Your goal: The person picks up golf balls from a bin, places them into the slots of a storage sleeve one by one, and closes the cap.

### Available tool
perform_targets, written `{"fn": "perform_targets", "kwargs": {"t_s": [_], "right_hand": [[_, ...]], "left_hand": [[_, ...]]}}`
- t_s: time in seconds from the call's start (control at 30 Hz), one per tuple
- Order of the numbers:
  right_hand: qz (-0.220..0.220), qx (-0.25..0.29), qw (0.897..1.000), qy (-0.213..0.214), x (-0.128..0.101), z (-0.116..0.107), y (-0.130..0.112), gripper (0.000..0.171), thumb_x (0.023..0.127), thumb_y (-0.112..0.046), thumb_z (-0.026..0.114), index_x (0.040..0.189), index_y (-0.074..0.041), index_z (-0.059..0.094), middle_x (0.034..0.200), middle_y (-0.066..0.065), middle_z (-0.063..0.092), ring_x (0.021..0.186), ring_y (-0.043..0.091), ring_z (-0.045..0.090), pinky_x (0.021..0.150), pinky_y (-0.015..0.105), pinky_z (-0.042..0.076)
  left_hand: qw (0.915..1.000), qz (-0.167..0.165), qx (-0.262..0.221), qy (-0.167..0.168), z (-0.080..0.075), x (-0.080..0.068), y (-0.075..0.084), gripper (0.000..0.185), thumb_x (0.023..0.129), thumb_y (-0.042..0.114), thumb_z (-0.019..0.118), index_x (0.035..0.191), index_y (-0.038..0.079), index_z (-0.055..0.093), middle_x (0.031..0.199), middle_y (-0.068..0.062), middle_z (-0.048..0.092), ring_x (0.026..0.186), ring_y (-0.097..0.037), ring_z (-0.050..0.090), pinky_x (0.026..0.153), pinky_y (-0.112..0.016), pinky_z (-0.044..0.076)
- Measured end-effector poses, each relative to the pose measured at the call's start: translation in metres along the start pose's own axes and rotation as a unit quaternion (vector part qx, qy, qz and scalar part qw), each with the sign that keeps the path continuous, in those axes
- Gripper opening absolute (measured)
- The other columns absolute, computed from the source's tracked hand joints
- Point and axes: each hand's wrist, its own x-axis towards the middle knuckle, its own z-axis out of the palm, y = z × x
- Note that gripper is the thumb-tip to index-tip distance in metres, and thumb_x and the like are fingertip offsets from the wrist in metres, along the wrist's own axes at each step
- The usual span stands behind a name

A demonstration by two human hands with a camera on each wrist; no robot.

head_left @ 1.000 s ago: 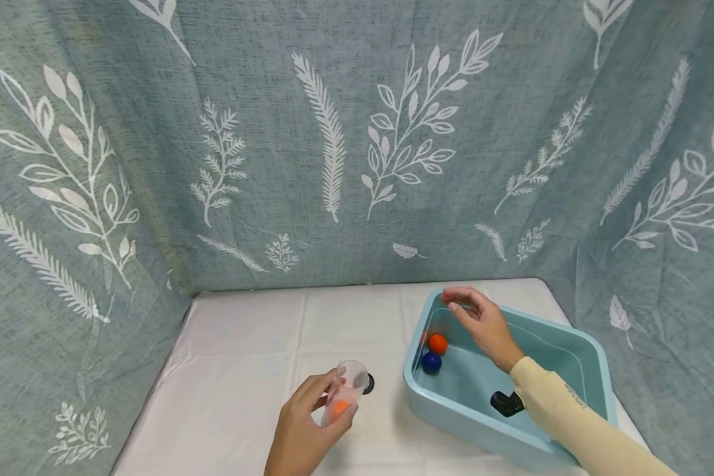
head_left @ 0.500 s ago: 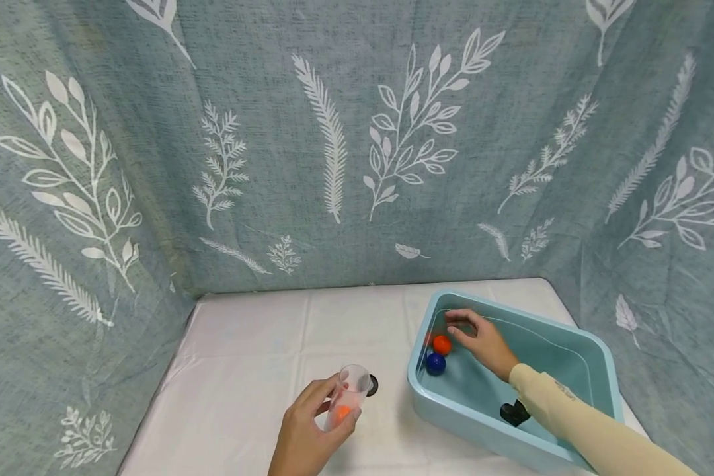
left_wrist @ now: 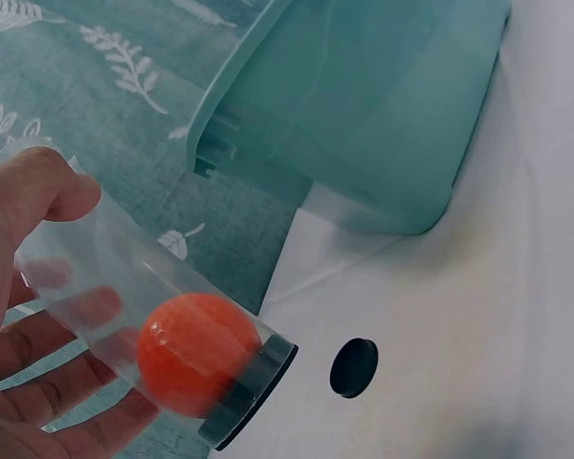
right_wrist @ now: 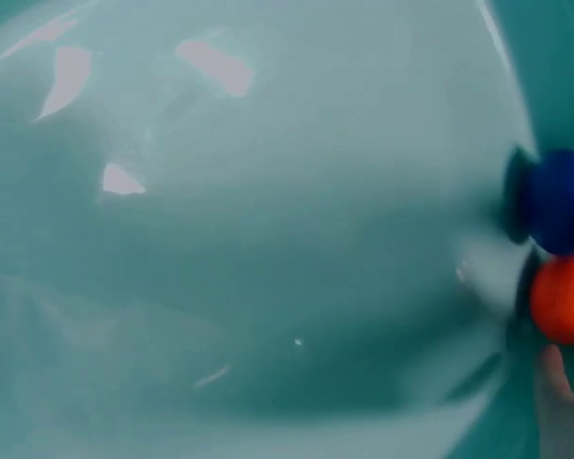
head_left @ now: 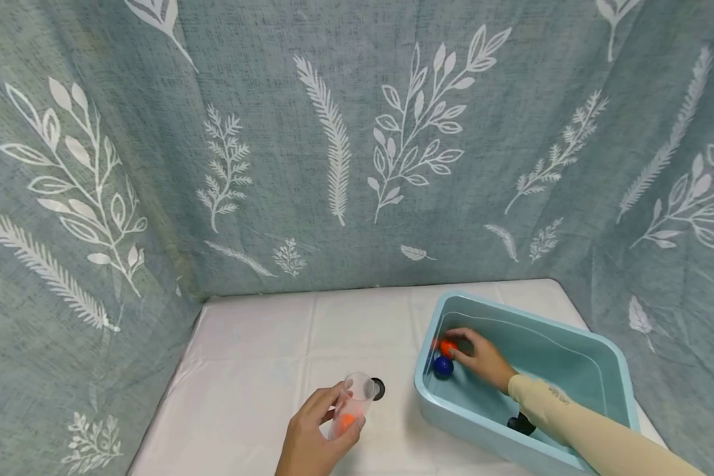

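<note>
The right hand (head_left: 482,357) is down inside the light-blue tub (head_left: 607,370), at its far left corner, and its fingers (head_left: 461,336) curl over the orange ball (head_left: 448,347) there, touching it. Whether they have closed into a real pinch cannot be told from the head view, and the right wrist view shows only one fingertip (right_wrist: 555,368) just beside that ball (right_wrist: 564,298). The blue ball (head_left: 443,367) sits right against the orange one, on its near side, pressed to the tub wall.

Over on the bench (head_left: 256,370), the left hand (head_left: 315,439) grips a clear tube (head_left: 351,410), thumb on one side and fingers wrapped round the other. A second orange ball (left_wrist: 193,352) rests at the tube's dark closed end (left_wrist: 253,397). The tube's long axis tilts, open mouth up and towards the tub. A small black cap (head_left: 378,389) lies on the bench just beside it. The right hand is by far the nearer to the balls in the tub, and the tube's mouth lies to its left, across the tub wall.
</note>
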Motion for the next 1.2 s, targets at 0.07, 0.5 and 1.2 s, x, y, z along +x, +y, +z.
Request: {"fn": "perform_targets", "kwargs": {"t_s": [0.07,0.5,1.2], "right_hand": [[-0.01,-0.017,1.0,0.006,-0.002,0.003,0.003,0.037,0.096,-0.005,0.068,0.132,-0.004,0.06,0.135,0.016,0.058,0.128,0.037,0.053,0.104,0.05,0.048],[-0.101,-0.125,0.986,0.049,-0.009,0.015,0.016,0.037,0.087,0.01,0.069,0.121,-0.005,0.065,0.127,0.01,0.056,0.12,0.033,0.053,0.105,0.056,0.044],[-0.058,-0.139,0.988,0.029,-0.009,0.016,0.02,0.045,0.09,-0.002,0.075,0.131,-0.002,0.055,0.123,0.012,0.058,0.111,0.027,0.059,0.1,0.051,0.05]], "left_hand": [[1.0,0.008,0.005,0.002,0.002,-0.002,-0.001,0.054,0.074,0.005,0.088,0.125,0.012,0.07,0.106,0.015,0.065,0.094,-0.007,0.064,0.076,-0.026,0.061],[0.9996,0.024,0.013,0.009,0.003,-0.003,-0.002,0.053,0.072,0.006,0.09,0.121,0.006,0.071,0.103,0.011,0.066,0.091,-0.007,0.064,0.073,-0.025,0.061],[0.9993,0.028,0.02,0.011,0.001,-0.001,-0.008,0.053,0.072,0.005,0.089,0.122,0.006,0.071,0.103,0.01,0.066,0.091,-0.007,0.064,0.073,-0.025,0.061]]}}
